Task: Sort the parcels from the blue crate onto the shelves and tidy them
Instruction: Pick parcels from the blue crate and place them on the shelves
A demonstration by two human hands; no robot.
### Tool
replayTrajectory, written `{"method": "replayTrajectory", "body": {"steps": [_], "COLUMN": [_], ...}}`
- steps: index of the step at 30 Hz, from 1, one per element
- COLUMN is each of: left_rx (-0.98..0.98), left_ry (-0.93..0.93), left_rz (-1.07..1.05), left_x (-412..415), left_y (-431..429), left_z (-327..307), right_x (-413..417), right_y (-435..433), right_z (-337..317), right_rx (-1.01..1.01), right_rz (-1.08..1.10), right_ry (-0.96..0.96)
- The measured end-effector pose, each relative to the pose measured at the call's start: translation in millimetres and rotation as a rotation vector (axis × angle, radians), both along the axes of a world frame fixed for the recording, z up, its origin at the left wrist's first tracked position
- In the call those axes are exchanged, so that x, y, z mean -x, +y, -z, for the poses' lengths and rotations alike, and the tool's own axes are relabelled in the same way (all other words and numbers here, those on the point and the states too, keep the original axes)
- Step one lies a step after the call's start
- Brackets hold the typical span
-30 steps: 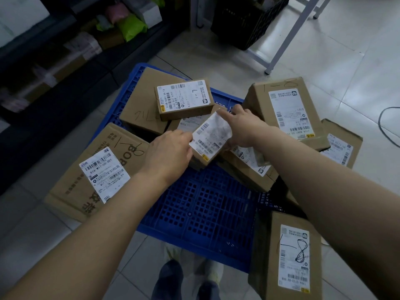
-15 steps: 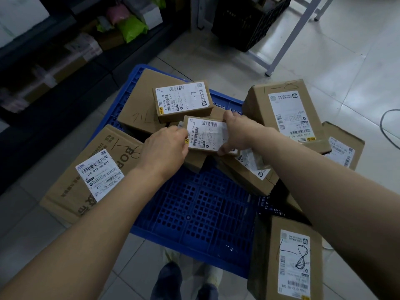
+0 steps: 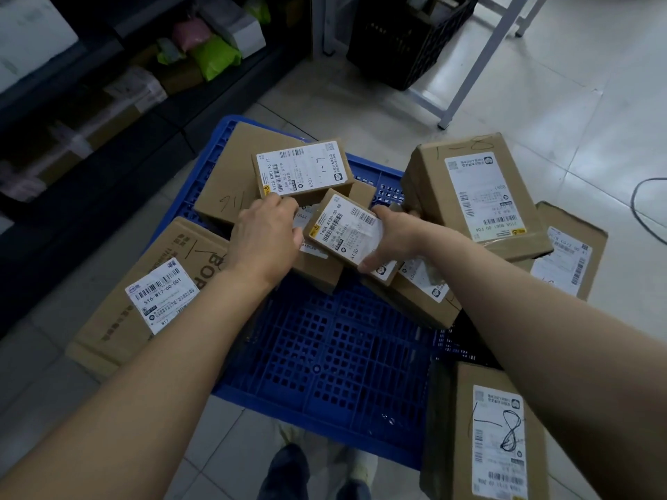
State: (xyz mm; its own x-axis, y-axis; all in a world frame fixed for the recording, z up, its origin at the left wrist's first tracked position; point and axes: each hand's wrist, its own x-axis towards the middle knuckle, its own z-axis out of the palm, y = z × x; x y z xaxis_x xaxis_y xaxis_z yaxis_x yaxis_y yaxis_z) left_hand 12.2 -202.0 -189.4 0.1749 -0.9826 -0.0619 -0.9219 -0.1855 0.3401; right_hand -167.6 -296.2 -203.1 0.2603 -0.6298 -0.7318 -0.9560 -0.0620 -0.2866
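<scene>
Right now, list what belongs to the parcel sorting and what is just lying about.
Job: blue plastic lattice crate; small brown cardboard parcel gripped by right hand; left hand beside it; brown cardboard 1-7 parcel; dark shelves.
Lying about: black plastic crate; white metal frame; black floor cable.

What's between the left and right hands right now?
The small A130 parcel: left hand and right hand hold its ends, in the head view.

— Where is the small brown cardboard parcel (image 3: 343, 232) lying?
— It's tilting label-up above the far half of the blue plastic lattice crate (image 3: 335, 355), with the right hand (image 3: 393, 236) gripping its right end.
— And the flat brown box marked 1-7 (image 3: 303, 171)?
— It's sitting label-up, slightly skewed, at the crate's far edge.
</scene>
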Motion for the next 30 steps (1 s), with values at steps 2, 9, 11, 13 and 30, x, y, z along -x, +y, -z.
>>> {"method": "replayTrajectory", "body": {"steps": [2,9,11,13,30], "left_rx": [-0.004,-0.019,-0.015,-0.023,-0.297], "left_ry": [-0.001,-0.019,-0.046,-0.07,-0.134], "left_rz": [0.003,-0.027,-0.031,-0.041,0.105], "left_x": [-1,-10,-15,-18,-51], "left_y": [-3,-8,-14,-22,-101], "left_z": [1,2,1,-1,27], "right_x": [-2,7,11,10,-15], "right_y": [1,-9,-17,-26,-59], "right_z": [-1,-36,-54,-66,-56], "right_rx": [-0.009,-0.05,-0.018,0.038,0.361], "right_rz": [0.015,0.08,0.125,0.208,0.396], "right_ry": [-0.023,-0.19,-0.235,-0.292,-0.38]}}
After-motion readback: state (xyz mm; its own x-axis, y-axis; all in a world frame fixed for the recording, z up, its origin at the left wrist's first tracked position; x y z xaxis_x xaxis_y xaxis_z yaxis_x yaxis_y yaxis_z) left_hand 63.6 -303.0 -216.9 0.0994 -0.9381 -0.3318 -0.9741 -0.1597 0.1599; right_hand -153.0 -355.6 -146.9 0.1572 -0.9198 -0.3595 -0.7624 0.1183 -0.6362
